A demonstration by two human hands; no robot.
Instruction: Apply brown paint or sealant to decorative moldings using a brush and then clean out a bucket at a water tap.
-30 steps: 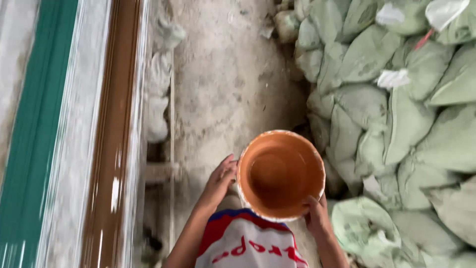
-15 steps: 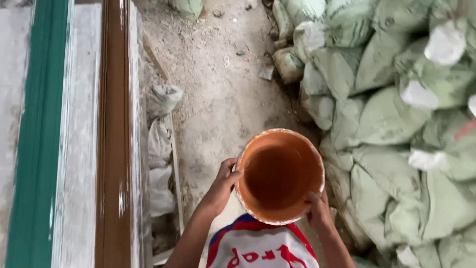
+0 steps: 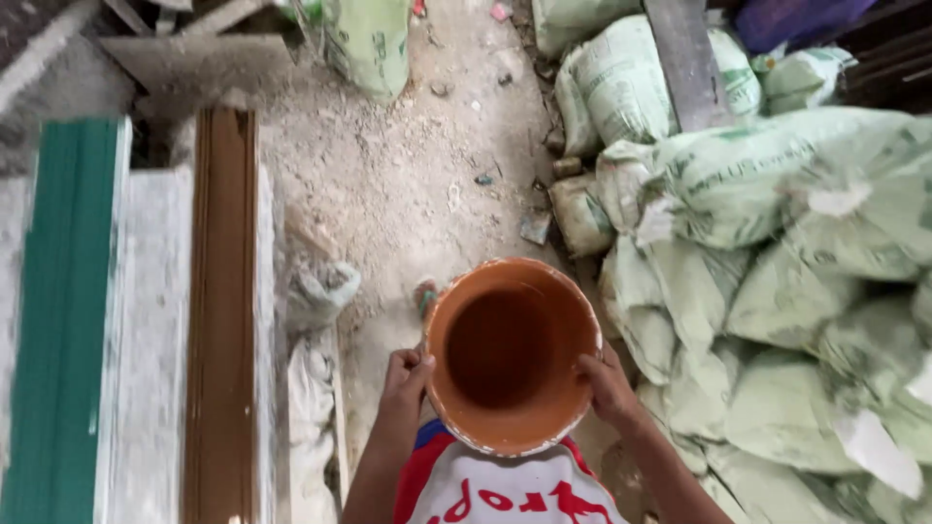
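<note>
An orange plastic bucket (image 3: 510,354), empty inside with a whitish crusted rim, is held in front of my chest. My left hand (image 3: 403,378) grips its left rim and my right hand (image 3: 607,388) grips its right rim. Below the bucket shows my red, white and blue shirt (image 3: 505,490). A foot in a sandal (image 3: 425,296) peeks out just past the bucket's left edge on the dusty concrete floor (image 3: 408,175).
Pale green filled sacks (image 3: 777,272) are piled high along the right. A long brown profile (image 3: 221,311) and a green one (image 3: 63,320) lie on the left beside a grey slab. Crumpled empty sacks (image 3: 316,301) lie by them. A dark plank (image 3: 689,58) rests on the sacks.
The view has moved forward along the floor; the far sacks and plank have come into sight. Both hands keep the same hold on the bucket.
</note>
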